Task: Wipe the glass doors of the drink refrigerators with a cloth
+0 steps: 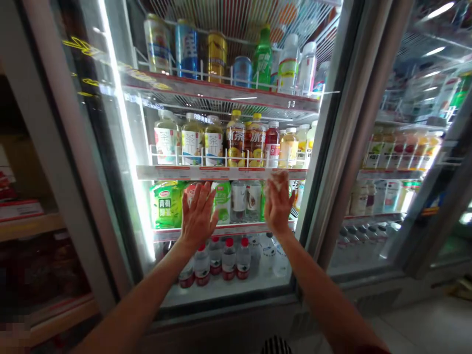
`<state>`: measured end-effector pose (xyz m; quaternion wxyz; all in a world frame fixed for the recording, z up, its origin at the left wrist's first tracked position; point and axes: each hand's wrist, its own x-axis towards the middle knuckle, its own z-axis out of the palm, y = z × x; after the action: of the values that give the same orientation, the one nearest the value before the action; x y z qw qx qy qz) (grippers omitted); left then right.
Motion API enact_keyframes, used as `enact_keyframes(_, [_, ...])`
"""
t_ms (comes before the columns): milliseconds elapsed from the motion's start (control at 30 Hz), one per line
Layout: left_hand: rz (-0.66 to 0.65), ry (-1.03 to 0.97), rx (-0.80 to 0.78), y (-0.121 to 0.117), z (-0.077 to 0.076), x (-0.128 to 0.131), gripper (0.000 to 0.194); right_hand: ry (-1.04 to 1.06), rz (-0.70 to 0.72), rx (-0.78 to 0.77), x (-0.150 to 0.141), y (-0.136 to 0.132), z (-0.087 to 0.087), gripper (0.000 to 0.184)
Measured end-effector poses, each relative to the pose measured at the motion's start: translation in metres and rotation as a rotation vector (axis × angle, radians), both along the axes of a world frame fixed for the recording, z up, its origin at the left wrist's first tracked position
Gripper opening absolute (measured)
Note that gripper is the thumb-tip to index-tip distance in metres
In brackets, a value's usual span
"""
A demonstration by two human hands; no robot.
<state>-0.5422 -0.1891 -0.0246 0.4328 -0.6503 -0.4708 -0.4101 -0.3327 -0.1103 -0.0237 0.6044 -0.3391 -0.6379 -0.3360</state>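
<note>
A glass cooler door (pixel 228 300) stands in front of me, with lit drink shelves behind it. My left hand (pixel 198 214) lies open against the glass with its fingers stretched upward, in front of the green drink packs. My right hand (pixel 279 204) presses a crumpled, whitish wipe (pixel 279 180) against the door at about the same height. Only the wipe's upper part shows above the fingers, and its exact material is hard to make out. Both forearms reach up from the bottom of the view.
Behind the glass, bottles and cans line several shelves, with red-capped water bottles (pixel 228 258) at the bottom. A metal door frame (pixel 344 132) runs along the right, and another stocked cooler stands beyond it. Wooden-edged shelving (pixel 22 223) is at the left.
</note>
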Motion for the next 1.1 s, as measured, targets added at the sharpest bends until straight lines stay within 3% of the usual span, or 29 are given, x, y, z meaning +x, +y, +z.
enact_keyframes(67, [0.004,-0.002,0.006,-0.002,0.001,-0.007,0.07,0.227,-0.007,0.01,-0.002,0.005,0.014,0.054])
enact_keyframes(100, [0.005,-0.003,0.006,-0.002,0.001,-0.008,0.07,0.241,0.005,0.006,-0.008,0.003,0.017,0.055])
enact_keyframes(133, [0.005,-0.003,0.005,-0.002,0.001,-0.01,0.07,0.171,0.025,-0.002,-0.017,0.0,0.015,0.056])
enact_keyframes(233, [0.006,-0.003,0.011,-0.003,0.002,-0.013,0.069,-0.306,0.089,-0.013,-0.038,-0.015,-0.001,0.059])
enact_keyframes(300, [0.012,-0.022,0.019,-0.005,0.004,-0.017,0.069,-0.416,0.092,-0.018,-0.038,-0.016,-0.004,0.057])
enact_keyframes(433, [0.024,-0.07,0.028,-0.008,0.007,-0.027,0.069,0.126,-0.014,-0.075,-0.023,-0.001,0.017,0.053])
enact_keyframes(500, [0.02,-0.078,0.03,-0.008,0.007,-0.028,0.069,0.185,-0.025,-0.09,-0.029,-0.002,0.019,0.053])
enact_keyframes(667, [0.032,-0.068,0.034,-0.009,0.007,-0.033,0.066,-0.451,0.144,-0.049,-0.055,-0.024,-0.003,0.054])
enact_keyframes(733, [0.049,-0.075,0.047,-0.012,0.007,-0.039,0.066,-0.354,0.146,-0.044,-0.052,-0.022,0.004,0.055])
enact_keyframes(833, [0.068,-0.091,0.056,-0.014,0.007,-0.046,0.068,0.064,0.103,-0.039,-0.051,-0.013,0.024,0.056])
enact_keyframes(867, [0.07,-0.092,0.053,-0.014,0.007,-0.047,0.069,0.118,0.103,-0.031,-0.055,-0.013,0.026,0.057])
enact_keyframes(933, [0.073,-0.093,0.043,-0.014,0.004,-0.048,0.069,-0.024,0.139,-0.012,-0.069,-0.019,0.018,0.057])
enact_keyframes(1033, [0.083,-0.077,0.03,-0.017,-0.004,-0.054,0.068,-0.508,0.21,0.047,-0.082,-0.032,-0.008,0.051])
enact_keyframes(1100, [0.1,-0.065,0.015,-0.022,-0.01,-0.063,0.067,-0.598,0.205,0.059,-0.076,-0.032,-0.014,0.047])
